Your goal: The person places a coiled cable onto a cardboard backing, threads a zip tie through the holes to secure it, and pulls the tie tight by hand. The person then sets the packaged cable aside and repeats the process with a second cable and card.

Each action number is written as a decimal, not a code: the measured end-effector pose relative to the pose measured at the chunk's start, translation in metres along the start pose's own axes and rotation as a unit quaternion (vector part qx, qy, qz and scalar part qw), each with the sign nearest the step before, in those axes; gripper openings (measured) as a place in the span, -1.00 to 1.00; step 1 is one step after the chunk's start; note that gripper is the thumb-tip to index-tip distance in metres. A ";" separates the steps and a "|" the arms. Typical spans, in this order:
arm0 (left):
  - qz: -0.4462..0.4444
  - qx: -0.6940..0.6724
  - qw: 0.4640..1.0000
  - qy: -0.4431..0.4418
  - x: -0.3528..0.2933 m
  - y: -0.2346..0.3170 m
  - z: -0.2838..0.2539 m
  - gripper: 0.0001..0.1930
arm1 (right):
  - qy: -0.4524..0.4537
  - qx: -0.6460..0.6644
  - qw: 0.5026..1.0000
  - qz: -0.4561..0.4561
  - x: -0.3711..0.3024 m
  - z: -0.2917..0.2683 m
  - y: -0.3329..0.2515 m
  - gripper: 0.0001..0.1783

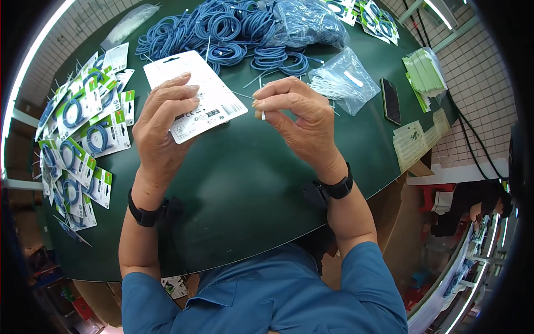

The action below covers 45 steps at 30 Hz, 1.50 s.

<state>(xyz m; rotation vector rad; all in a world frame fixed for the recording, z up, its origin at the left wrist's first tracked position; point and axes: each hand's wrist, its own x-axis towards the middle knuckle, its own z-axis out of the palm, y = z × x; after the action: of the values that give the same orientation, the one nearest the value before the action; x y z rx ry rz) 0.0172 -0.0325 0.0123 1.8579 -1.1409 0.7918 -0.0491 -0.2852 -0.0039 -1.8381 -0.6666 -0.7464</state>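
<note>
My left hand (165, 117) grips a white packaging card (194, 83) by its left side, the printed back facing up. The card has a hang slot at its top and is tilted above the green table. A thin pale strip (208, 49) shows at the card's upper edge; whether it passes through the card is hidden. Right of the card, my right hand (297, 114) is closed in a pinch, apart from it. Between the fingertips is a thin white cable tie (263, 116), mostly covered by the fingers.
Blue coiled cables (222, 28) pile up at the back, beside a clear bag of cables (306, 25). A bag of white ties (347, 83), a phone (391, 100) and green cards (424, 72) lie right. Carded cables (72, 111) heap up left.
</note>
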 end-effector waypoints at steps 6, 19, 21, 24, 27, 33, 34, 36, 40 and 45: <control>0.036 -0.003 0.999 0.014 -0.003 -0.005 0.003 -0.69 | 0.055 0.027 0.995 -0.079 0.001 0.004 -0.020 -0.80; 0.049 -0.021 0.998 0.018 -0.003 -0.001 0.002 -0.63 | 0.028 0.108 0.989 -0.093 -0.005 0.019 -0.041 -0.73; 0.048 -0.019 0.999 0.017 -0.003 -0.001 0.002 -0.64 | 0.027 0.099 0.990 -0.097 -0.004 0.019 -0.040 -0.74; 0.046 -0.016 0.999 0.016 -0.002 0.000 0.001 -0.64 | 0.022 0.098 0.991 -0.091 -0.004 0.020 -0.040 -0.74; 0.045 -0.015 0.999 0.014 -0.002 0.001 0.001 -0.64 | 0.022 0.098 0.992 -0.083 -0.005 0.020 -0.040 -0.75; 0.047 -0.013 0.999 0.010 -0.001 0.004 0.001 -0.64 | 0.024 0.100 0.993 -0.058 -0.003 0.022 -0.043 -0.76; 0.047 -0.014 0.999 0.010 -0.001 0.005 0.002 -0.64 | 0.024 0.099 0.993 -0.057 -0.003 0.022 -0.043 -0.76; 0.045 -0.015 0.999 0.004 0.000 0.011 0.004 -0.65 | 0.023 0.085 0.995 -0.054 -0.004 0.023 -0.040 -0.74; 0.055 -0.012 0.998 -0.007 0.000 0.021 0.004 -0.66 | -0.001 0.046 0.998 -0.051 -0.003 0.023 -0.039 -0.71; 0.063 -0.011 0.998 -0.008 -0.002 0.036 0.006 -0.72 | -0.036 0.011 0.999 -0.029 0.002 0.015 -0.044 -0.71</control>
<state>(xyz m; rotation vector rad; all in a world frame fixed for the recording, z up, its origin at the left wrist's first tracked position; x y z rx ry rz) -0.0161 -0.0471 0.0183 1.7909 -1.2832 0.8324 -0.0770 -0.2564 0.0185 -1.8401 -0.7739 -0.7102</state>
